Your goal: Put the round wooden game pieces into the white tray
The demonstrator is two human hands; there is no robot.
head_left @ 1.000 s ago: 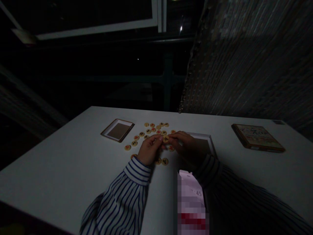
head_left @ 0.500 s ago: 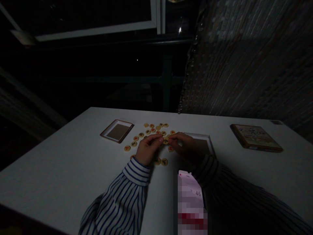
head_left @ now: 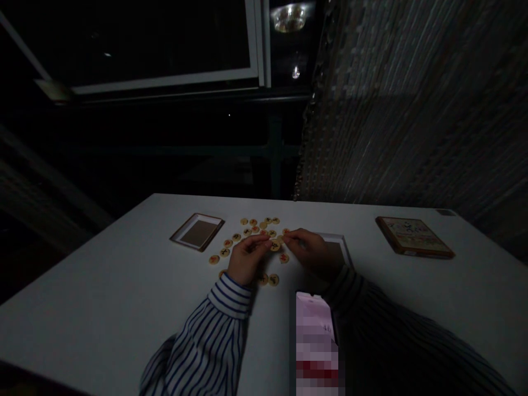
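Observation:
My left hand (head_left: pixel 246 259) pinches a round wooden Chinese chess piece (head_left: pixel 275 246) with a dark character, held up between thumb and fingers. Close by on the right, my right hand (head_left: pixel 310 252) is closed in a pinch. A pale piece (head_left: pixel 280 239) shows at its fingertips; whether they grip it is unclear. Loose pieces with red or dark characters surround the hands, including a red-marked piece (head_left: pixel 284 258) between them and a dark-marked piece (head_left: pixel 274 280) nearer me. My left hand and wrist partly cover other pieces.
On the white table (head_left: pixel 124 286), a shallow open box part (head_left: pixel 175 240) lies to the left. Another tray (head_left: pixel 347 254) sits partly behind my right hand. A flat printed box (head_left: pixel 414 236) is at the right. A lit phone (head_left: pixel 315 308) lies by my right forearm.
My right fingertips have drawn slightly apart from the piece that both hands were touching; it stays in my left hand. The camera view has tilted up a little.

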